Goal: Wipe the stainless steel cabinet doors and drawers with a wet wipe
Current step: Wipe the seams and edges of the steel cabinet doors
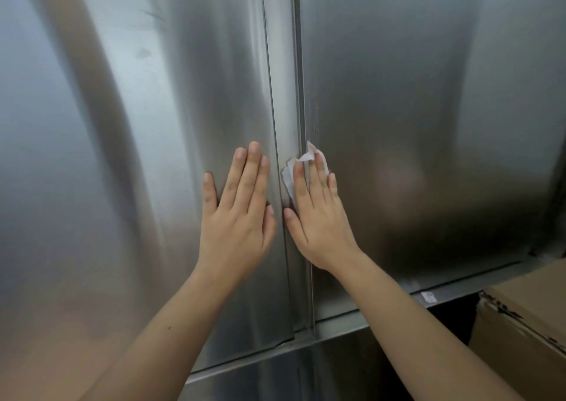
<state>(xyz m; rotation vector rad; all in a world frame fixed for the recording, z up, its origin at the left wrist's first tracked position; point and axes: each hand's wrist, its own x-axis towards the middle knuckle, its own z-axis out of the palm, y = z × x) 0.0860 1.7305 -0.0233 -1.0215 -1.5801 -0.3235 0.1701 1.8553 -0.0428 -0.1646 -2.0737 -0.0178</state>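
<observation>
Pressing wet wipe (294, 174), right hand (318, 216) fingers (320, 171) flat

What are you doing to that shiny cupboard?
A person is cleaning two steel cabinet doors. The right hand presses a white wet wipe flat against the edge of the right door, by the gap between the doors. The left hand lies flat and empty on the left door.
</observation>
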